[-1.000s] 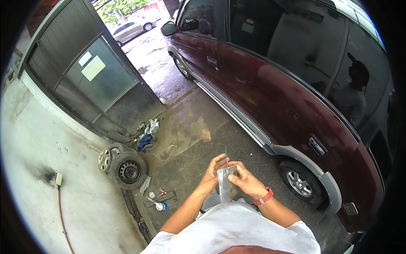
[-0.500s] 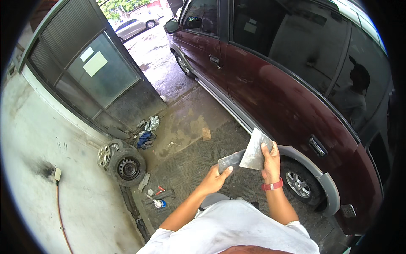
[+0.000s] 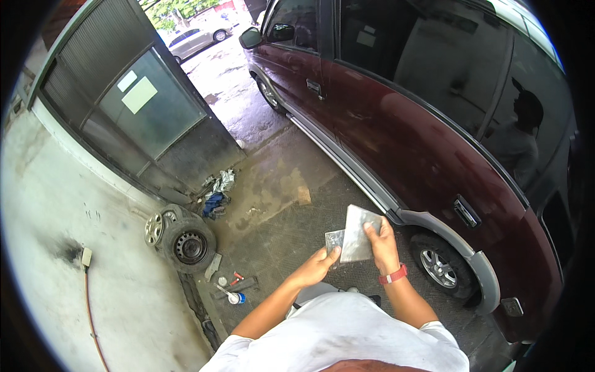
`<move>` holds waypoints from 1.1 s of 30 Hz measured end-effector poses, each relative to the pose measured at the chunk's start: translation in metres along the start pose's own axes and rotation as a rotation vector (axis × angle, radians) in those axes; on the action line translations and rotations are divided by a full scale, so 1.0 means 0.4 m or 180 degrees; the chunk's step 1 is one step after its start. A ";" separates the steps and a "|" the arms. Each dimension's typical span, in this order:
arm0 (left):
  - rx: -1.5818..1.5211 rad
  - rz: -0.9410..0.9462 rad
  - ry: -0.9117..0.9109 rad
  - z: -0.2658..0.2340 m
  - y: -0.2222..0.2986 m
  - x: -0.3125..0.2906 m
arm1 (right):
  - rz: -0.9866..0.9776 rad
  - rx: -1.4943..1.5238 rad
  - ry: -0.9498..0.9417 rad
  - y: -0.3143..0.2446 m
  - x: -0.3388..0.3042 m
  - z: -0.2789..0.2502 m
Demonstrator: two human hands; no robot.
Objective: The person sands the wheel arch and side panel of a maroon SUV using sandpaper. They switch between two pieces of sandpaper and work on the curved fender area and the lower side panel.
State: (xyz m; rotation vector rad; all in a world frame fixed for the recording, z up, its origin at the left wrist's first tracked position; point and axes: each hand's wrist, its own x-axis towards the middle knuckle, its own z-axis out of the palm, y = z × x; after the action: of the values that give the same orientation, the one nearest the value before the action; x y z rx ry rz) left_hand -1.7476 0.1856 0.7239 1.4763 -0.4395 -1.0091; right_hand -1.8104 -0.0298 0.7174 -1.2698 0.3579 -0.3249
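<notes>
Fingers (image 3: 372,232) around 2 grey plates (image 3: 356,239), distant blue-white can (image 3: 238,298) illegible.

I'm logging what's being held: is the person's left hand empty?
No, the left hand grips a small grey plate while the right hand holds a larger, paler plate.

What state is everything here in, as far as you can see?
Left hand: closed on smaller plate
Smaller plate: held, smudged
Right hand: closed on larger plate
Larger plate: held, smudged
Red wristband: fastened
Maroon car: near-side doors shut
Loose wheel: tyre mounted on dark rim
Blue cloth: crumpled
Blue-and-white can: on floor; open or shut unclear
</notes>
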 end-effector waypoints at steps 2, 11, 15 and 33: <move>-0.1030 0.0113 -0.0011 0.011 -0.009 0.009 | 0.0230 0.0324 -0.0118 -0.004 -0.004 0.013; -0.0500 0.0924 0.0850 -0.036 0.051 -0.006 | 0.0902 0.1893 -0.0488 -0.015 -0.073 0.014; 0.0286 0.1053 0.0914 -0.013 0.070 -0.005 | 0.1931 0.1938 0.0046 0.085 -0.085 -0.020; -0.1227 0.0564 -0.0147 -0.001 0.006 0.019 | 0.0167 -0.0107 -0.0931 0.011 -0.053 0.030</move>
State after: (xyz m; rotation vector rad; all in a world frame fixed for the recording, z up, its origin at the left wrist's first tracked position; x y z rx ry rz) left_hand -1.7422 0.1795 0.7235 1.0526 -0.3768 -0.9277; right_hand -1.8241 -0.0091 0.7178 -1.3172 0.1467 -0.0860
